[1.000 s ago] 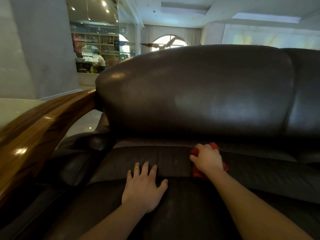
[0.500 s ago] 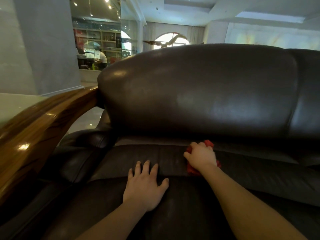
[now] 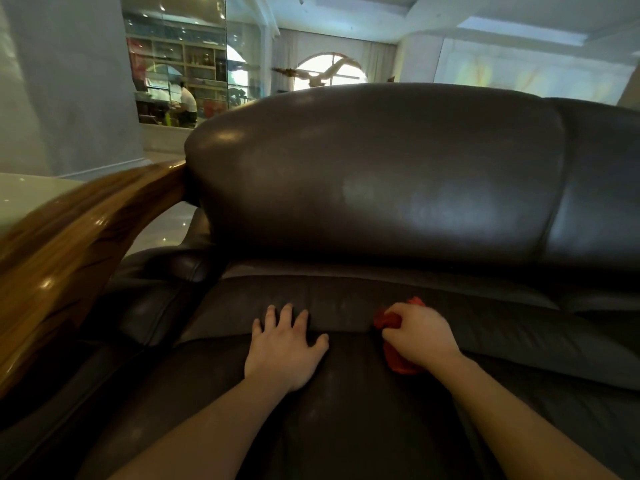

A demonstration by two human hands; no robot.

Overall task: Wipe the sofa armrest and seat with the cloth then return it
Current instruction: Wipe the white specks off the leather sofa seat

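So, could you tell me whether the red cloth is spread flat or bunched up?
Bunched up: the red cloth shows only as crumpled folds around the closed right hand on the seat cushion.

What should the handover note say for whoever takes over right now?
Left hand: flat on the seat cushion, fingers spread, holding nothing.
Right hand: closed on the red cloth, pressing it on the seat below the backrest.
Done: cannot tell how much is wiped, or whether the wooden armrest was.
Left: finish the seat, check the armrest, return the cloth.
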